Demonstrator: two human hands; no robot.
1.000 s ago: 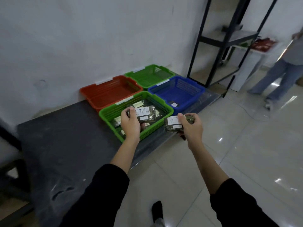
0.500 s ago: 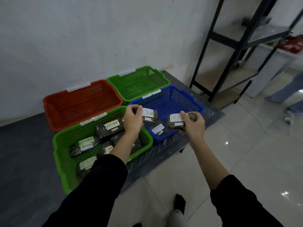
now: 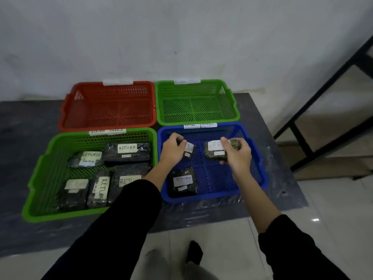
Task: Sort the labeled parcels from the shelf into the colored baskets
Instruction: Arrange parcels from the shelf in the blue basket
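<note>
Parcels reach the blue basket point(image 3: 201, 197): the left hand point(image 3: 171, 147) grips a small parcel point(image 3: 190, 152) and the right hand point(image 3: 237, 157) clasps a larger parcel point(image 3: 214, 152) over its floor, the former brought across from the green basket point(image 3: 40, 178) beside it, apparently ready for release.

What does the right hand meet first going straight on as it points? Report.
Probably the far wall of the blue basket, near its white labels. The right hand, holding a parcel, may be high enough to clear it; depth is unclear.
</note>
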